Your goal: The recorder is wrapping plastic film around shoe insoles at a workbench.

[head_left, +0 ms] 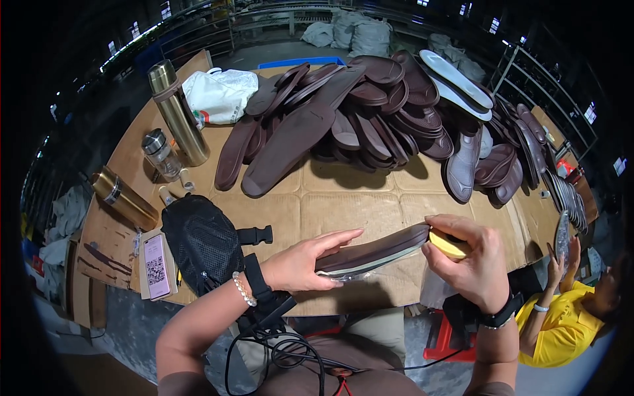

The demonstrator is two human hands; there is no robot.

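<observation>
A dark brown shoe sole (373,252) with a pale layer along its lower side lies across my hands above the near table edge. Its left end is between the thumb and fingers of my left hand (305,263). At its right end, my right hand (472,261) pinches a yellow, rounded piece (449,245) against or close beside the tip. What that piece is, I cannot make out. Shiny clear plastic shows under the sole. Beyond my hands, a big heap of brown soles (370,99) covers the far side of the cardboard-topped table (343,188).
To the left are gold flasks (178,119), a clear bottle (162,155), a black pouch (201,237) and a phone (156,265). A white bag (221,92) lies behind. A co-worker in a yellow shirt (564,323) is at the right. Black cables (284,350) hang over my lap.
</observation>
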